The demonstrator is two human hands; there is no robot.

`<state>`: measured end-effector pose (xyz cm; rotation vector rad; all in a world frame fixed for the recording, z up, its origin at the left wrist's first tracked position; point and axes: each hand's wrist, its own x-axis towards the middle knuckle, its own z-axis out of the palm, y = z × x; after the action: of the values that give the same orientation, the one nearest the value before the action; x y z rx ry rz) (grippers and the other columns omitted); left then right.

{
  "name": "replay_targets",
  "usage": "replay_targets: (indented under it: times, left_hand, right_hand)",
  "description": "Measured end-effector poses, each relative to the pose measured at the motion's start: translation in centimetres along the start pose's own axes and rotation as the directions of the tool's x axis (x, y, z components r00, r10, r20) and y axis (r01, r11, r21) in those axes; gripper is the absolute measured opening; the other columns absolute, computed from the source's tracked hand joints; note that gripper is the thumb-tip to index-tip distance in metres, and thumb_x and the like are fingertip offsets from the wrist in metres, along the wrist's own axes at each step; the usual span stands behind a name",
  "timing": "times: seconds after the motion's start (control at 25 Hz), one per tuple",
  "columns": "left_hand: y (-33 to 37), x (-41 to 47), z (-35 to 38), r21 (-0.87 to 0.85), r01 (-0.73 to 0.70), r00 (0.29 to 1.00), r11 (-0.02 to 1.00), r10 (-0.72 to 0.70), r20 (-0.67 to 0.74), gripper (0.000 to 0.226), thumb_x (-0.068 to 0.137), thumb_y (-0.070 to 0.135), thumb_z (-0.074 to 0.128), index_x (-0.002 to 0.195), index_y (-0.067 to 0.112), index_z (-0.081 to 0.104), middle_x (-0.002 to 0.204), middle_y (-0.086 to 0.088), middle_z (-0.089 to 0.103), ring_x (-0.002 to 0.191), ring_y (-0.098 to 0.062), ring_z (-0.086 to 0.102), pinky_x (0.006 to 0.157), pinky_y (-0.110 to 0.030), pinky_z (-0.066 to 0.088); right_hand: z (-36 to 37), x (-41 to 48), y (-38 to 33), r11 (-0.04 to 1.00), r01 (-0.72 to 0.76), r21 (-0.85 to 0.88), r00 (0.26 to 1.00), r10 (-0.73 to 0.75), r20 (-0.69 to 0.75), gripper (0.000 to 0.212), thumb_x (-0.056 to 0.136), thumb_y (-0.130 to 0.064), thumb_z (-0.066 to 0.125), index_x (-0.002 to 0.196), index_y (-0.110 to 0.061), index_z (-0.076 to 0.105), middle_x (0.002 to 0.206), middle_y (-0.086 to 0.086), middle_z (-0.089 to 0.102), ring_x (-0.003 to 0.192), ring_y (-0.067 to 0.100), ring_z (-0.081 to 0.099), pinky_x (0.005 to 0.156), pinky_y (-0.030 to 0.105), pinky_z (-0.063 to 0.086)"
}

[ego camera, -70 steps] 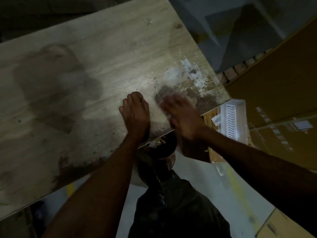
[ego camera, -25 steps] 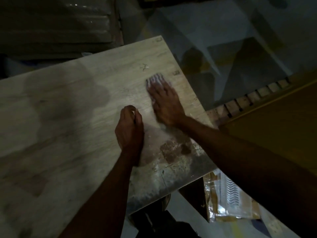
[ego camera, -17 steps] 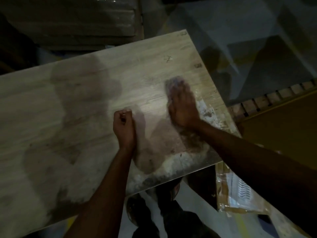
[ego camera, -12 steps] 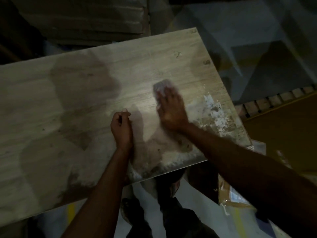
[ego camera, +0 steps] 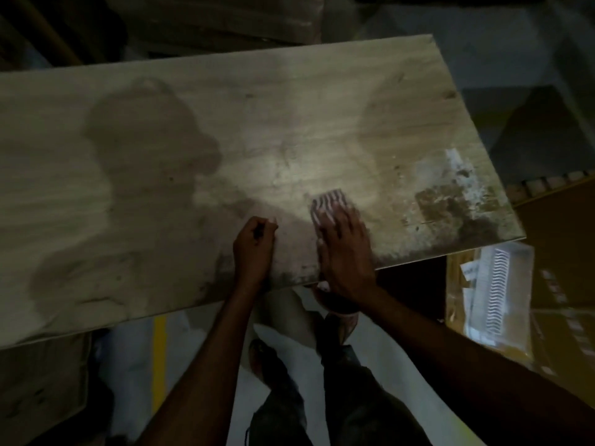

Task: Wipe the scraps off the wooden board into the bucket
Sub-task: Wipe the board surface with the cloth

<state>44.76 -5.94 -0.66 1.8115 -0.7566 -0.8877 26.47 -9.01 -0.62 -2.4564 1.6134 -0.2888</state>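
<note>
One unreadable label (ego camera: 468, 271) near wooden board (ego camera: 289, 123)

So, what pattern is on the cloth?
Dark stripes on pale pinkish cloth, seen in the head view.

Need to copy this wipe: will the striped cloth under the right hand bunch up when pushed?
Probably floppy: the striped cloth lies flat under the pressing right hand, which likely stops bunching. Likely light: it looks thin on the wooden board.

left hand (ego camera: 254, 249) fisted on the wooden board (ego camera: 161, 188), right hand (ego camera: 346, 255) just beside it, flat on a striped cloth (ego camera: 328, 204), pale scraps (ego camera: 457, 175) right of both hands, bucket (ego camera: 336, 304) partly hidden under the right wrist
</note>
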Motion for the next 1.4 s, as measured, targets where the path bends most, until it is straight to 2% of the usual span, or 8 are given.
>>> replay_targets:
  times: [0.2,0.32,0.48,0.72,0.96,1.12,1.28,1.4]
  left_hand:
    - [-0.5,-0.6,-4.0,0.053,-0.044,0.999,0.998,0.042,0.026,0.026,0.099,0.036,0.057,0.082,0.018,0.062,0.069,0.003,0.059,0.066,-0.016,0.057,0.064,-0.032,0.043]
    - [-1.5,-1.4,-6.0,0.380,-0.231,0.966,0.896,0.257,-0.017,0.019,0.103,0.031,0.053,0.094,0.017,0.062,0.090,-0.003,0.062,0.082,-0.021,0.061,0.069,-0.031,0.041]
    - [-3.2,0.4,-7.3,0.612,-0.373,0.900,0.698,0.432,0.056,0.015,0.100,0.025,0.056,0.111,0.019,0.063,0.107,-0.007,0.058,0.099,-0.028,0.055,0.079,-0.037,0.041]
    - [-1.7,6.3,-4.8,0.759,-0.262,0.911,0.596,0.413,-0.010,0.022,0.105,0.028,0.043,0.122,0.021,0.056,0.112,-0.005,0.057,0.102,-0.028,0.053,0.086,-0.040,0.038]
    - [-0.5,6.4,-5.4,0.472,-0.084,0.848,0.877,0.312,-0.429,0.022,0.108,0.025,0.039,0.118,0.015,0.056,0.109,-0.002,0.055,0.096,-0.017,0.053,0.082,-0.028,0.042]
    - [-0.5,7.5,-7.2,0.111,-0.115,0.752,0.987,0.160,-0.639,0.016,0.101,0.014,0.055,0.109,0.000,0.055,0.101,-0.003,0.048,0.083,-0.006,0.044,0.077,-0.007,0.033]
    - [0.7,8.2,-10.6,-0.074,0.156,0.819,0.985,-0.171,-0.548,0.010,0.094,0.018,0.063,0.100,0.011,0.059,0.094,-0.005,0.061,0.082,-0.016,0.055,0.070,-0.020,0.038]
    - [0.3,7.6,-12.0,-0.141,0.175,0.898,0.974,-0.217,-0.383,0.007,0.093,0.021,0.065,0.093,0.020,0.059,0.091,-0.006,0.067,0.082,-0.021,0.062,0.070,-0.029,0.048]
  right_hand:
    - [1.1,2.8,-5.9,0.991,-0.136,-0.015,0.990,0.136,-0.024,0.061,0.101,-0.035,0.045,0.160,-0.020,0.035,0.167,0.013,0.031,0.157,0.033,0.020,0.128,0.052,0.017]
    - [2.0,-1.1,-9.3,1.000,-0.021,-0.013,0.998,0.022,0.052,0.059,0.106,-0.037,0.043,0.162,-0.025,0.030,0.172,0.006,0.020,0.160,0.028,0.010,0.128,0.046,0.013]
    - [2.2,-0.8,-8.5,0.990,0.141,-0.017,0.983,-0.138,0.119,0.061,0.109,-0.040,0.037,0.165,-0.026,0.019,0.174,0.004,0.007,0.162,0.024,0.000,0.127,0.046,0.016]
    - [3.5,7.0,-8.2,0.965,0.256,0.055,0.947,-0.262,0.187,0.063,0.106,-0.041,0.041,0.165,-0.028,0.020,0.174,0.005,0.014,0.161,0.027,0.008,0.124,0.046,0.019]
    - [4.9,24.5,-12.0,0.985,0.160,0.068,0.969,-0.170,0.178,0.064,0.102,-0.047,0.033,0.162,-0.025,0.029,0.171,0.013,0.020,0.158,0.036,0.015,0.125,0.050,0.020]
    - [6.3,21.6,-14.8,0.946,0.311,0.086,0.930,-0.322,0.175,0.061,0.103,-0.045,0.037,0.160,-0.025,0.035,0.169,0.014,0.027,0.157,0.036,0.019,0.124,0.048,0.020]
    - [5.9,12.9,-14.2,0.905,0.398,0.151,0.897,-0.418,0.143,0.061,0.105,-0.046,0.032,0.162,-0.024,0.032,0.170,0.010,0.024,0.159,0.033,0.015,0.126,0.048,0.020]
    - [5.3,5.3,-14.7,0.873,0.439,0.215,0.879,-0.466,0.097,0.059,0.103,-0.035,0.050,0.159,-0.029,0.032,0.166,0.008,0.034,0.156,0.031,0.022,0.125,0.046,0.018]
